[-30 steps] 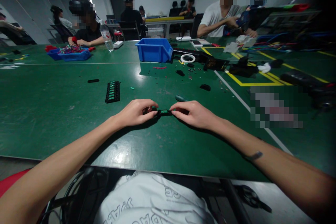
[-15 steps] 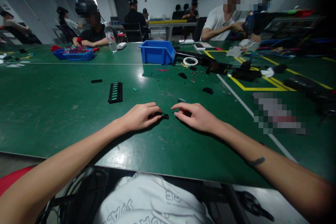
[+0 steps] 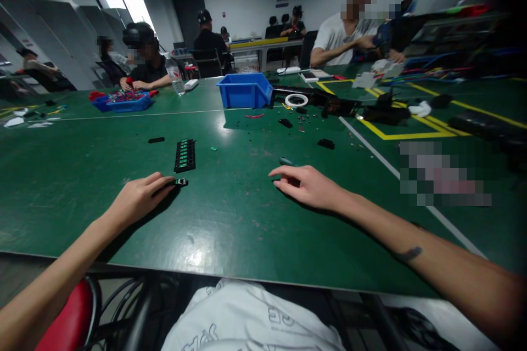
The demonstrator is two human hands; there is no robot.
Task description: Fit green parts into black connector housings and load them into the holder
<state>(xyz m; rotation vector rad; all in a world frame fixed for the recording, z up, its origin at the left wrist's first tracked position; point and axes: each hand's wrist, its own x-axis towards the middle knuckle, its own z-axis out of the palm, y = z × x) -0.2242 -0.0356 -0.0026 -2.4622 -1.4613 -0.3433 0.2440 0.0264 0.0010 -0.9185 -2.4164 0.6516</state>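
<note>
My left hand (image 3: 144, 194) is closed, pinching a small black part with a green circuit board (image 3: 181, 181) between thumb and fingertips, low over the table. Just beyond it lies a black tray-like strip (image 3: 185, 155) carrying several similar green boards in a row. My right hand (image 3: 307, 185) rests on the table with thumb and fingers curved and apart. Behind its fingers shows a dark teal handle (image 3: 287, 161), partly hidden; it appears to lie on the table.
Beyond my hands stand a blue bin (image 3: 245, 92) and a white tape ring (image 3: 296, 100). A black bar (image 3: 156, 140), a small green piece (image 3: 213, 148) and a black part (image 3: 326, 143) lie about the green table (image 3: 230, 230). Co-workers sit across, one at a blue tray (image 3: 127, 104).
My left hand has moved left with the small black part, from near my right hand to just in front of the strip. My right hand has stayed in place. The view has tilted slightly.
</note>
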